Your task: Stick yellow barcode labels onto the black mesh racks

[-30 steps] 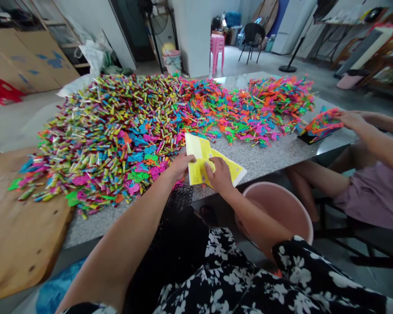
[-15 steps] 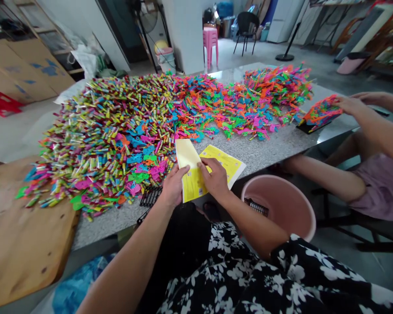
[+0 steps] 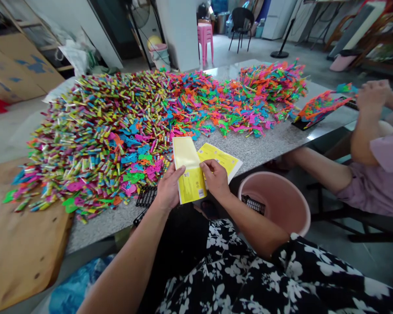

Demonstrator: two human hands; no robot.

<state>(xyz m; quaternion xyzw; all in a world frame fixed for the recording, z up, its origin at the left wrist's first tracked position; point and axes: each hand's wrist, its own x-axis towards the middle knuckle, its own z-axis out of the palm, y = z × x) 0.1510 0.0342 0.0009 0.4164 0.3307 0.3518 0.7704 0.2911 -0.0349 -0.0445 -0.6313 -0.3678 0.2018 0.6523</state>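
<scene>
Between my hands is a yellow printed label sheet (image 3: 191,186), its pale upper part (image 3: 185,152) standing out toward the table. My left hand (image 3: 168,189) grips its left edge, thumb on top. Along the right edge, my right hand (image 3: 216,179) pinches with thumb and fingertips. A second yellow printed sheet (image 3: 222,158) with a white margin lies beyond my right hand at the table's front edge. Just past the sheets is a large heap of small capped tubes (image 3: 108,113) mixed with bright plastic pieces (image 3: 144,161).
The speckled stone table (image 3: 249,152) carries more colourful plastic pieces (image 3: 271,83). A pink bucket (image 3: 281,205) stands below its edge, right of my arm. Black plastic racks (image 3: 146,196) are near my left hand. A wooden board (image 3: 22,244) lies left. A co-worker's hands (image 3: 373,93) are at right.
The held sheet has turned slightly more upright, with its printed face clearer. The co-worker's hands have drawn right, away from the black holder of plastic pieces. My view has shifted a little.
</scene>
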